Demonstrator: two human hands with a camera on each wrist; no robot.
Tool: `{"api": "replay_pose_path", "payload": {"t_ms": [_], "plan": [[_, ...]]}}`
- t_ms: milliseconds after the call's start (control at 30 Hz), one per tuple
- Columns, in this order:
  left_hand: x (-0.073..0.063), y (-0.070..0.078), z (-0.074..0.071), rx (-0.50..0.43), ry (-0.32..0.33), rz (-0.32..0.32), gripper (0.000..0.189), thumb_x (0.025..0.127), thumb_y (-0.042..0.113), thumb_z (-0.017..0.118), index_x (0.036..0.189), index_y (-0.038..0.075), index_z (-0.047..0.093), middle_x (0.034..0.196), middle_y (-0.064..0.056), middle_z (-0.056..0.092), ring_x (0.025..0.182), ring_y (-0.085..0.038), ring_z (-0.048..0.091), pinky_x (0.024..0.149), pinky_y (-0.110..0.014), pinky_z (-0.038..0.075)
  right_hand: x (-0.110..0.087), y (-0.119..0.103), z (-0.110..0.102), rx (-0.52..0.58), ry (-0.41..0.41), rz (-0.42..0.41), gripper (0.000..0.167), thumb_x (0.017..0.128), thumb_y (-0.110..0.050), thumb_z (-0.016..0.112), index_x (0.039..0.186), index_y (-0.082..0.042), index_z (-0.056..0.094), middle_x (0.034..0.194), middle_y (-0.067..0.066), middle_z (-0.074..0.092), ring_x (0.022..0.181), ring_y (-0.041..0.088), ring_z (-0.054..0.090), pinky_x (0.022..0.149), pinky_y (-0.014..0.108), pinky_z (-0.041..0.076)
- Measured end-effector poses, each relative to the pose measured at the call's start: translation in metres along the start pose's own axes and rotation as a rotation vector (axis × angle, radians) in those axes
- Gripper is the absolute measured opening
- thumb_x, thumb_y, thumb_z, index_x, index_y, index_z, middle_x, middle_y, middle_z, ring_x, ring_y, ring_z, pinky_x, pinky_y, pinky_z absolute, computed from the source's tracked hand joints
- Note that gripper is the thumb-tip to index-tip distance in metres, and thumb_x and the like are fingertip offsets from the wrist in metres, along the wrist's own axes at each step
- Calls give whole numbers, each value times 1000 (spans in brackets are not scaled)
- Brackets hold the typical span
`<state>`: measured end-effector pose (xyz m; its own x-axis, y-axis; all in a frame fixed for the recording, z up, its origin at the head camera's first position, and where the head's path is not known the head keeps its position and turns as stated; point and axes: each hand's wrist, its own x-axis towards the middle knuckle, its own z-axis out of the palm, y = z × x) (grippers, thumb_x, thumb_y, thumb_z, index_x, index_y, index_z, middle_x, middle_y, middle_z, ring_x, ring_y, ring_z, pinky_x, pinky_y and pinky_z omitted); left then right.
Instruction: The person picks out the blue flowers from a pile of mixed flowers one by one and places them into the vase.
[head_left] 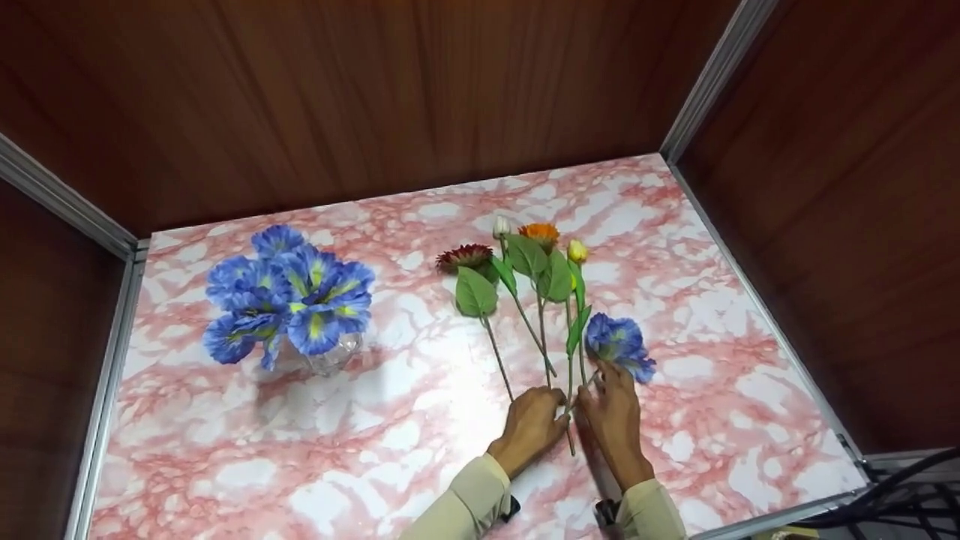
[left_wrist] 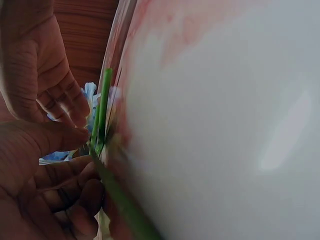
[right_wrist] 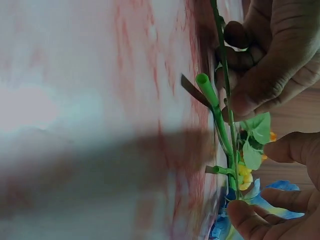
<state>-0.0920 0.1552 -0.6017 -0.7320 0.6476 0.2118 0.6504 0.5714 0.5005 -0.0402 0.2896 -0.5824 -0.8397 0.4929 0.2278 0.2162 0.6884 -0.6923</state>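
My left hand (head_left: 529, 427) pinches a thin green flower stem (left_wrist: 122, 200) between thumb and fingertips, low over the table. Beside it, my right hand (head_left: 615, 409) has its fingers spread and fairly straight; in the right wrist view a fingertip appears to touch the stem. A single blue iris (head_left: 619, 345) lies just past the right hand's fingers. Fanned out beyond the hands are a dark red flower (head_left: 465, 256), a white tulip (head_left: 502, 225), an orange flower (head_left: 540, 234) and a yellow tulip (head_left: 577, 251). Which bloom the pinched stem bears, I cannot tell.
To the left, a bunch of blue irises (head_left: 289, 292) stands in a clear glass vase (head_left: 334, 356). The pink-and-white marbled table (head_left: 420, 487) is bordered by brown wooden panels (head_left: 360, 97) with metal frame edges. Black cables (head_left: 900, 480) hang beyond the right front corner.
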Motion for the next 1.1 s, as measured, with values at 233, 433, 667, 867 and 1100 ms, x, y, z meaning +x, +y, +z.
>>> {"api": "replay_pose_path", "payload": {"t_ms": [233, 433, 667, 867, 1100], "plan": [[2, 2, 0, -47, -44, -46, 6, 76, 15, 74, 75, 16, 68, 67, 3, 63, 61, -17, 61, 53, -28, 46, -3, -4, 3, 171, 35, 125, 43, 80, 4, 65, 122, 9, 55, 113, 26, 58, 95, 37, 64, 77, 38, 54], [2, 5, -2, -93, -27, -59, 12, 77, 11, 71, 70, 16, 62, 63, 6, 56, 57, -12, 56, 49, -24, 41, -2, -8, 5, 266, 8, 333, 39, 86, -5, 64, 124, 4, 59, 106, 19, 68, 94, 26, 64, 74, 19, 46], [1, 6, -13, -153, 26, -37, 13, 82, 10, 66, 72, 15, 60, 64, 7, 55, 57, -9, 54, 50, -23, 42, 9, -18, 5, 543, -69, 458, 35, 92, -4, 61, 123, 12, 58, 103, 26, 66, 79, 16, 66, 67, 24, 54], [-4, -4, -32, -112, 126, -37, 5, 81, 12, 68, 86, 14, 69, 71, 6, 61, 61, -9, 57, 56, -22, 45, 20, -36, 3, 765, -122, 499, 32, 91, 0, 60, 121, 14, 56, 97, 22, 67, 75, 20, 69, 66, 31, 57], [-5, -21, -56, -93, 257, -86, 6, 79, 11, 69, 84, 14, 69, 70, 7, 57, 63, -7, 54, 57, -20, 44, 32, -63, 12, 881, -115, 437, 27, 89, 6, 60, 112, 19, 54, 89, 23, 66, 71, 21, 69, 69, 35, 57]]}}
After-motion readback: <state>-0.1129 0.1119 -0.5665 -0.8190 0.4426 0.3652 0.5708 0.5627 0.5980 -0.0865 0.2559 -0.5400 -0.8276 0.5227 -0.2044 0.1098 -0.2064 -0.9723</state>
